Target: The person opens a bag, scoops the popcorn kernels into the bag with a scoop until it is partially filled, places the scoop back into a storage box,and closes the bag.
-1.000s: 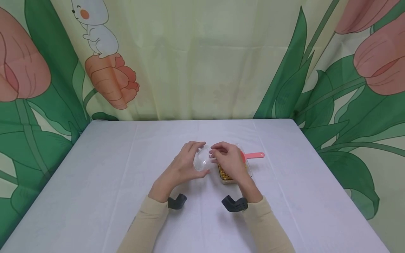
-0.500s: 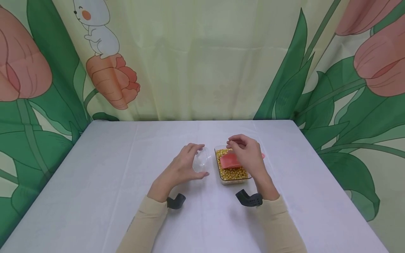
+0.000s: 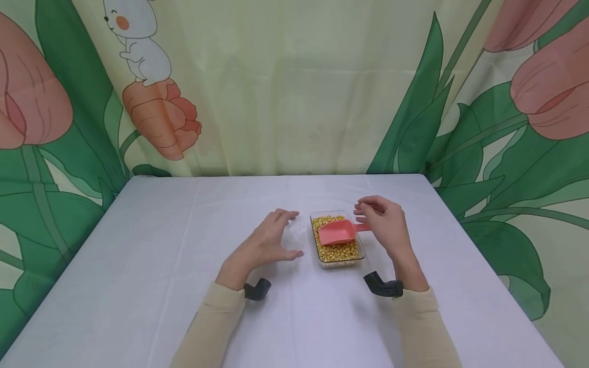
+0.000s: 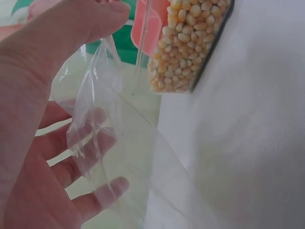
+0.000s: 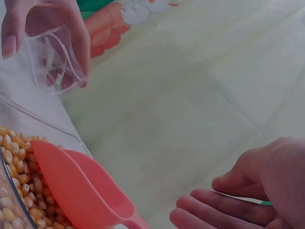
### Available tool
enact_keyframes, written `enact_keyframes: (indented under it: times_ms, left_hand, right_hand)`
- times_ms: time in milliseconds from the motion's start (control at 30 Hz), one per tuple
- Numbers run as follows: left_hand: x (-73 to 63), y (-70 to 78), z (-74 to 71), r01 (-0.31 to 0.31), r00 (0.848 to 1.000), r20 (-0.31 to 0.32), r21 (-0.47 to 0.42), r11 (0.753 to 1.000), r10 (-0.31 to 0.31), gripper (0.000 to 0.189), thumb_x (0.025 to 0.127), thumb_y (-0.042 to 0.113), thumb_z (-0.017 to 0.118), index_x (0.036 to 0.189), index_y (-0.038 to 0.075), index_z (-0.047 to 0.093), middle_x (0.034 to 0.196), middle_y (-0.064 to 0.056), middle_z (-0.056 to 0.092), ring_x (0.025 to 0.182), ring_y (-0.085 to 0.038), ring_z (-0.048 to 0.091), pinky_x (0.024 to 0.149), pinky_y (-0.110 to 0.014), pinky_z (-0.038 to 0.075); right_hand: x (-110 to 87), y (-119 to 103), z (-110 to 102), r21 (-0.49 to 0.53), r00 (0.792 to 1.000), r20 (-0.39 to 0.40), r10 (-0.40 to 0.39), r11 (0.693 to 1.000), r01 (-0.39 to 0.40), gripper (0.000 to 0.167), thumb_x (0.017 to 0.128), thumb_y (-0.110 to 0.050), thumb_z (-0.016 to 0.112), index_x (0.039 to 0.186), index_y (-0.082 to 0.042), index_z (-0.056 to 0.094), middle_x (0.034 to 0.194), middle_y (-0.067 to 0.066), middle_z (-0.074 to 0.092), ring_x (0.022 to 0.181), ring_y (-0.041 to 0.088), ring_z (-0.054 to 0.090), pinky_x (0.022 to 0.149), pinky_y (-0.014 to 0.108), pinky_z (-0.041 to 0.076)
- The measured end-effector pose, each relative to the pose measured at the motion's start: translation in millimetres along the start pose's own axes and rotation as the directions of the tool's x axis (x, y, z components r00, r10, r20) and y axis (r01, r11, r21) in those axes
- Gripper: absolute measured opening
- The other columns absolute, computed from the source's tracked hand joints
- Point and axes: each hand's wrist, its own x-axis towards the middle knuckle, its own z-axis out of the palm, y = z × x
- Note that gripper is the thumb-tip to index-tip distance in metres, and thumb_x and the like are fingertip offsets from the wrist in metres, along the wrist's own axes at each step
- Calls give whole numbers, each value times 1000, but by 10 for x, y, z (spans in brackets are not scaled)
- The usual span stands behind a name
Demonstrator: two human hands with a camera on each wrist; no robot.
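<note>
My left hand [image 3: 267, 243] holds a clear plastic bag [image 4: 102, 119], thumb and fingers spread in a wide curve around it. The bag's mouth [image 5: 55, 62] stands open in the right wrist view. Just right of it is a clear rectangular container [image 3: 338, 265] filled with yellow corn kernels [image 3: 338, 253]. A pink scoop [image 3: 337, 232] lies on the kernels, its handle pointing right past the rim. Near that handle my right hand [image 3: 384, 225] hovers, fingers loosely bent, with nothing between them.
A white cloth covers the table [image 3: 184, 286]. Behind it hangs a curtain [image 3: 294, 102] printed with tulips, leaves and a rabbit on a carrot. Dark camera mounts [image 3: 384, 286] sit at both wrists.
My right hand has moved away from the bag, rightward across the container to the scoop's handle, uncovering the kernels and scoop. The left hand has stayed in place with the bag.
</note>
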Motion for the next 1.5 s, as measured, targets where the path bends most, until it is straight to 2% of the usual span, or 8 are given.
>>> enact_keyframes:
  times_ms: [367, 467, 633, 700, 867, 1167, 1233, 1500]
  left_hand:
    - [21, 29, 4, 8, 1000, 22, -8, 1000, -8, 87, 74, 44, 84, 146, 14, 43, 137, -5, 51, 118, -20, 54, 101, -39, 50]
    - [15, 24, 3, 12, 1000, 20, -1, 1000, -12, 87, 74, 44, 84, 146, 15, 43, 138, -5, 50, 119, -20, 54, 102, -39, 50]
    - [21, 16, -1, 18, 1000, 23, -8, 1000, -18, 87, 75, 45, 84, 146, 16, 43, 137, -4, 51, 120, -20, 53, 103, -39, 50]
    - [22, 14, 1, 19, 1000, 19, -15, 1000, -18, 86, 75, 44, 84, 145, 16, 43, 136, -3, 51, 119, -19, 53, 102, -39, 50]
    - [15, -6, 23, 8, 1000, 27, -16, 1000, -7, 87, 75, 44, 84, 146, 14, 43, 136, -4, 51, 118, -20, 53, 101, -38, 51]
    - [-14, -7, 20, 39, 999, 24, -28, 999, -38, 87, 75, 43, 84, 146, 16, 43, 139, -5, 49, 119, -19, 53, 102, -39, 51]
    - [-11, -8, 15, 36, 999, 24, -29, 999, -36, 87, 75, 43, 84, 146, 16, 43, 138, -4, 49, 119, -19, 53, 102, -38, 51]
    - [-2, -1, 33, 10, 1000, 20, -28, 1000, -9, 86, 75, 43, 84, 146, 15, 43, 136, -4, 51, 118, -19, 54, 100, -38, 51]
  right_hand:
    - [-21, 138, -181, 12, 991, -120, 61, 998, -60, 36, 102, -30, 52, 127, -5, 62, 119, 15, 69, 103, 24, 71, 82, 22, 55]
    - [-17, 161, -209, -5, 985, -156, 77, 997, -79, 36, 103, -30, 52, 128, -6, 62, 119, 14, 69, 104, 24, 71, 85, 22, 55]
    - [11, 240, -266, -85, 967, -189, 169, 979, -187, 37, 103, -30, 50, 130, -8, 62, 122, 14, 69, 108, 25, 69, 96, 31, 54]
    - [28, 292, -277, -107, 965, -162, 208, 968, -226, 38, 103, -30, 50, 131, -7, 61, 123, 16, 68, 109, 27, 68, 98, 35, 54]
    - [63, 417, -264, -151, 962, 12, 274, 951, -269, 46, 103, -35, 49, 134, -1, 57, 123, 22, 65, 107, 29, 67, 90, 34, 57]
    - [81, 461, -203, -190, 930, 229, 287, 950, -246, 51, 101, -42, 54, 128, 1, 57, 111, 22, 71, 91, 24, 73, 83, 35, 60]
    - [81, 464, -197, -185, 928, 237, 289, 951, -249, 50, 101, -41, 54, 128, 2, 57, 108, 21, 71, 86, 21, 72, 80, 33, 60]
    - [46, 467, -275, -41, 946, 179, 271, 963, -268, 49, 99, -34, 59, 132, 2, 54, 101, 16, 72, 78, 16, 73, 75, 26, 60]
